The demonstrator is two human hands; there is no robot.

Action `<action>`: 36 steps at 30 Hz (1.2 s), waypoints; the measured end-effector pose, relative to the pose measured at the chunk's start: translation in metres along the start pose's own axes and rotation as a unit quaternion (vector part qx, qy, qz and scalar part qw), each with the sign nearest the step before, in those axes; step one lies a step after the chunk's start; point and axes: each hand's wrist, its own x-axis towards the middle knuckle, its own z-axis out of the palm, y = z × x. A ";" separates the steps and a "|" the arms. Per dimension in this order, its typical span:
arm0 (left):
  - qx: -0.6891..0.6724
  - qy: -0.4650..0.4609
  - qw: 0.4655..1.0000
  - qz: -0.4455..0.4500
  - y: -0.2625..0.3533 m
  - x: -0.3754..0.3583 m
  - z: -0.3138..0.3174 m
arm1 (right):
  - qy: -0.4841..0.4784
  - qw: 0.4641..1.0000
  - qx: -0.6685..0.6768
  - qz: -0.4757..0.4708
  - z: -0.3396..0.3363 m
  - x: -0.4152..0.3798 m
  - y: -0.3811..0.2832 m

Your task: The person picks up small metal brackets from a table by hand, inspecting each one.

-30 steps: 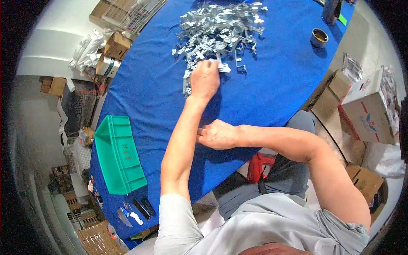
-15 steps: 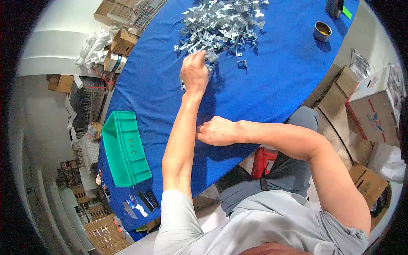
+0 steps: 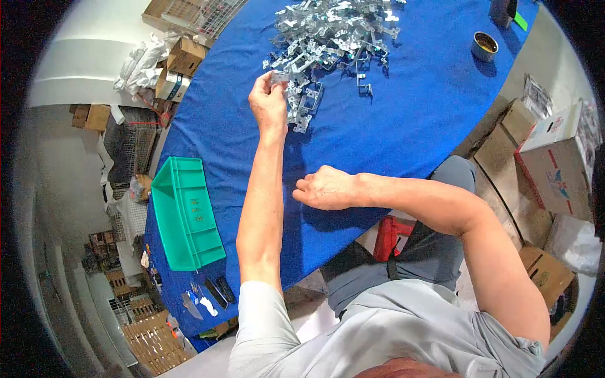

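Observation:
My left hand point(image 3: 270, 106) is at the near left edge of a pile of metal brackets point(image 3: 334, 31). Its thumb and fingers pinch a small metal bracket point(image 3: 278, 77), raised a little over the cloth. Just right of this hand, several loose brackets point(image 3: 304, 104) lie in a small group. My right hand point(image 3: 326, 188) rests closed on the blue cloth near the table's front edge, knuckles up. Its curled fingers hide whatever may be inside.
A green plastic bin point(image 3: 189, 214) stands at the left on the blue tablecloth point(image 3: 403, 113). Small tools point(image 3: 217, 293) lie by its near end. A round metal cup point(image 3: 484, 46) stands far right. Cardboard boxes point(image 3: 554, 164) fill the floor on the right.
My left hand has shifted left, with a bracket now plainly visible in its fingers. The small group of brackets it covered is now in view. My right hand has barely moved.

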 end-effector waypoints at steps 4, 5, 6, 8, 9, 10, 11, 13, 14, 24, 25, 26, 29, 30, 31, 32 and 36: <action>0.034 -0.083 0.993 -0.079 0.010 -0.005 -0.006 | -0.015 1.000 0.001 0.003 0.000 0.000 0.001; 0.062 -0.121 0.982 -0.134 0.015 -0.007 -0.006 | -0.016 1.000 0.001 0.004 0.000 -0.001 0.000; 0.012 -0.106 0.981 -0.163 0.017 -0.009 -0.004 | -0.014 1.000 0.002 0.004 -0.001 -0.001 0.000; -0.045 -0.104 0.979 -0.171 0.010 -0.007 -0.005 | -0.013 1.000 0.000 0.006 -0.003 -0.001 0.001; -0.100 -0.100 0.974 -0.178 0.009 -0.006 -0.004 | -0.010 1.000 -0.001 0.006 -0.004 -0.001 0.001; -0.090 -0.099 0.984 -0.119 0.006 -0.008 -0.003 | -0.008 1.000 -0.001 0.006 -0.004 0.000 0.001; -0.089 -0.098 0.984 -0.121 0.004 -0.008 -0.001 | -0.008 1.000 0.000 0.006 -0.005 -0.001 0.001; 0.134 -0.081 0.987 -0.030 0.009 -0.010 0.002 | -0.013 1.000 -0.002 0.010 -0.005 0.000 0.001; 0.241 -0.074 0.968 -0.005 0.011 -0.014 0.001 | -0.017 1.000 -0.001 0.006 -0.004 0.000 0.000; 0.139 -0.053 0.988 0.029 -0.013 -0.005 -0.003 | -0.009 1.000 -0.004 0.006 0.000 0.000 0.005; 0.141 -0.047 0.989 0.024 -0.019 -0.010 -0.008 | -0.003 1.000 0.002 0.004 0.000 -0.001 0.002; 0.095 -0.046 0.994 0.001 -0.023 -0.009 -0.010 | -0.029 0.999 -0.007 0.012 -0.003 0.000 0.002; -0.018 -0.042 0.997 -0.058 0.008 -0.018 -0.004 | -0.033 0.999 0.000 0.015 -0.007 0.000 0.001; -0.072 -0.025 0.995 -0.071 0.016 -0.020 -0.005 | -0.030 0.999 0.010 0.017 -0.006 0.000 0.002; -0.125 -0.003 0.989 -0.083 0.019 -0.022 -0.010 | -0.032 0.999 0.012 0.012 -0.006 0.000 0.002; -0.163 -0.011 0.983 -0.088 0.017 -0.023 -0.017 | -0.038 0.999 0.017 0.027 -0.007 0.000 0.002; -0.221 0.017 0.967 -0.129 0.021 -0.046 -0.045 | -0.039 0.997 0.040 0.046 -0.008 0.000 0.004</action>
